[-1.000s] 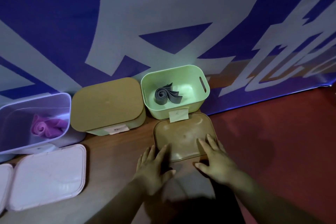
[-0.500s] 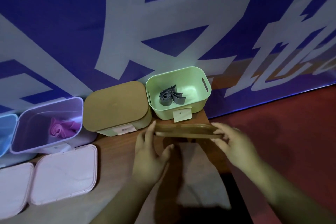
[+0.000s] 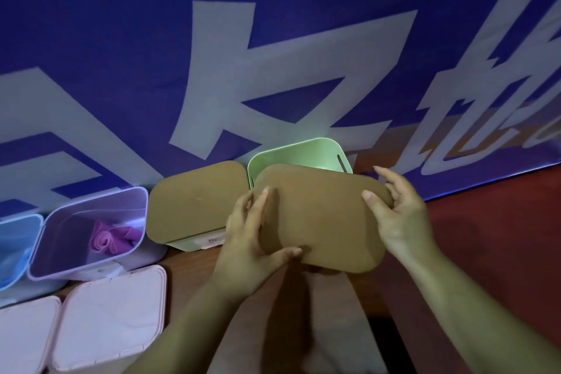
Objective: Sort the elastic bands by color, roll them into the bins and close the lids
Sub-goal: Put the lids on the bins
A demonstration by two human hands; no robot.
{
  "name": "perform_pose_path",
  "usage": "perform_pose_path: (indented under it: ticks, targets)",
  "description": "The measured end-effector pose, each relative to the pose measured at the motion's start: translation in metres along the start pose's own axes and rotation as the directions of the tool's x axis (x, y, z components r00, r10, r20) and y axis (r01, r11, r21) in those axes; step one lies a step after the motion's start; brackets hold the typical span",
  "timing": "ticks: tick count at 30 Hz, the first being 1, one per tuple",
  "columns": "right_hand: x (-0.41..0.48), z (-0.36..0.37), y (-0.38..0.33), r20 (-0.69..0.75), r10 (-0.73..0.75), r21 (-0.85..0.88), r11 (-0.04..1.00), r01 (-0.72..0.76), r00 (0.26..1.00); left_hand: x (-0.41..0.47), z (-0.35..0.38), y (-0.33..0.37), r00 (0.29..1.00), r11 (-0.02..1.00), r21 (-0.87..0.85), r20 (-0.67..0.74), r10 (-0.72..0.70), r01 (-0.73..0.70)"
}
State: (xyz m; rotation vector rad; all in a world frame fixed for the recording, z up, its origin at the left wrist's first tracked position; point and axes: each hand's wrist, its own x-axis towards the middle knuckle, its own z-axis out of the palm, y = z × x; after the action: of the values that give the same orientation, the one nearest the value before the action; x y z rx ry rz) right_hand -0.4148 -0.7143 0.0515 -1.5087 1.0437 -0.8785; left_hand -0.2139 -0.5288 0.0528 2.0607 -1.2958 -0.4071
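Lifting since before, 2 hands (image 3: 252, 240) (image 3: 397, 215) hold brown lid (image 3: 321, 218) above green bin (image 3: 303, 153).

The brown lid (image 3: 321, 218) I'm holding blocks most of the green bin (image 3: 300, 153): only its back rim shows, and I can't see inside. My right hand (image 3: 397, 215) tucks some fingers behind the lid's far edge. My left hand (image 3: 252, 252) cuts across the label (image 3: 212, 240) on the lidded bin (image 3: 197, 203), and its writing is too small to read. The blue bin (image 3: 15, 252) and one pink lid (image 3: 24, 340) run off the left edge.
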Motion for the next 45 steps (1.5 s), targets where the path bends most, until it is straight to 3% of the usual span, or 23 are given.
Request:
perform_pose_path:
  ticks: [4,7,11,15,19,29,37,41,45]
  targets:
    - [0.025,0.009,-0.001,-0.159,0.082,-0.010,0.996,-0.084,0.984,0.011,0.002,-0.005,0.984,0.966,0.217,0.138,0.110,-0.138]
    - [0.047,0.020,0.001,-0.155,0.107,-0.041,0.993,-0.114,0.982,0.022,0.005,-0.013,0.982,0.943,0.300,0.163,0.095,-0.141]
    - [0.070,0.036,0.001,0.017,0.083,-0.135,0.988,-0.080,0.996,0.041,0.011,-0.023,0.997,0.940,0.339,0.079,0.010,-0.037]
    - [0.082,0.044,0.006,0.301,0.095,-0.457,0.888,0.056,0.949,0.062,0.022,-0.032,0.998,0.889,0.457,0.047,-0.048,0.022]
    - [0.097,0.047,0.018,0.385,0.058,-0.529,0.831,0.169,0.921,0.076,0.036,-0.038,0.994,0.838,0.541,0.031,-0.106,0.072]
    - [0.129,0.051,0.036,0.501,0.095,-0.593,0.761,0.261,0.860,0.083,0.058,-0.043,0.988,0.806,0.580,0.007,-0.154,0.122]
    - [0.130,0.047,0.045,0.430,-0.016,-0.641,0.699,0.318,0.903,0.102,0.038,-0.051,0.989,0.807,0.590,0.134,-0.061,-0.030]
    - [0.113,0.039,0.047,0.575,0.048,-0.628,0.666,0.403,0.817,0.104,0.034,-0.056,0.983,0.817,0.573,0.177,-0.054,-0.059]
    - [0.114,0.037,0.041,0.630,0.106,-0.636,0.639,0.433,0.769,0.102,0.032,-0.059,0.976,0.823,0.565,0.206,-0.069,-0.061]
